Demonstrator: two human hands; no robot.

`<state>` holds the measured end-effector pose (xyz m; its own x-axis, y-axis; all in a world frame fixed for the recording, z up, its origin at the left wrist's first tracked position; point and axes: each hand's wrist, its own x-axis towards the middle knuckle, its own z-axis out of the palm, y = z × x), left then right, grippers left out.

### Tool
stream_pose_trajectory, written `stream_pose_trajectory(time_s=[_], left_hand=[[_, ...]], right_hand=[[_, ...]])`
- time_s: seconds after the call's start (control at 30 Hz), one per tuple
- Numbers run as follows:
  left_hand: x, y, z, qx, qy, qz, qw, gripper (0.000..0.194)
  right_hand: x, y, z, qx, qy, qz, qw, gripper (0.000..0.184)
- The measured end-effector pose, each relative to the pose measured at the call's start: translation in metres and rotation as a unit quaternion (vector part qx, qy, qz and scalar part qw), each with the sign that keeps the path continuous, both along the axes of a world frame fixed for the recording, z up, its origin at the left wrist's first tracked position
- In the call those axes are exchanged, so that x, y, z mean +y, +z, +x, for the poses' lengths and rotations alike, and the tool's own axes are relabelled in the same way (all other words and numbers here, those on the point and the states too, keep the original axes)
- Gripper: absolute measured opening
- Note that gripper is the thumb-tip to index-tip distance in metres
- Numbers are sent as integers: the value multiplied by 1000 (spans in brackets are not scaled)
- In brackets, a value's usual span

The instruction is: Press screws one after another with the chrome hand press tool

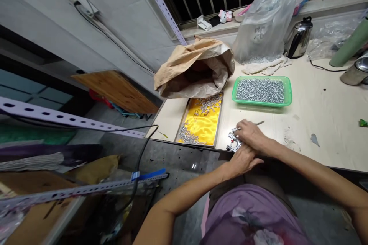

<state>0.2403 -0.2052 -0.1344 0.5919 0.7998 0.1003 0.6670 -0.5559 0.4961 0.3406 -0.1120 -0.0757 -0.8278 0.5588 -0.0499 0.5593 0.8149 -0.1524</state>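
At the table's front edge lies a small silver clamp-like metal device (234,140) with a red spot. My right hand (250,134) is over its right side, fingers bent and closed on it. Just below, my left hand (243,159) touches the right hand; its fingers curl in under it, its thumb sticks out to the right, and what they hold is hidden. A thin rod-like piece (260,122) shows beyond my right hand. To the left, a shallow tray lined with yellow satin cloth (205,124) holds loose small metal pins (188,136) in two heaps.
A green plastic basket (288,91) full of similar metal pins stands behind my hands. A large open brown sack (184,65) overhangs the tray. Further back are a clear plastic bag (258,26), a white cloth (267,66) and a steel kettle (300,38). A perforated shelf rail (71,118) runs at left.
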Motion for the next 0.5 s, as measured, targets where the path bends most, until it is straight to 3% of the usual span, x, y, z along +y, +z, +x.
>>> stream_pose_trajectory(time_s=[0.1,0.23,0.3,0.37,0.43,0.5], left_hand=[[-12,-4,0,16,3,14,1000,46],[-34,1,-32,-1,11,76,997,36],[-37,12,-66,7,74,120,990,29],[-33,26,-105,63,180,125,974,28],[-22,40,-143,142,295,87,941,28],[-9,49,-173,214,345,22,914,26]], right_hand=[[-13,-3,-25,-4,110,-6,994,20],[-13,-18,-40,17,168,7,986,15],[-9,-22,-43,58,166,-1,984,14],[-3,-20,-43,128,135,-5,982,17],[7,-11,-37,208,84,10,974,22],[23,3,-26,276,33,41,960,25]])
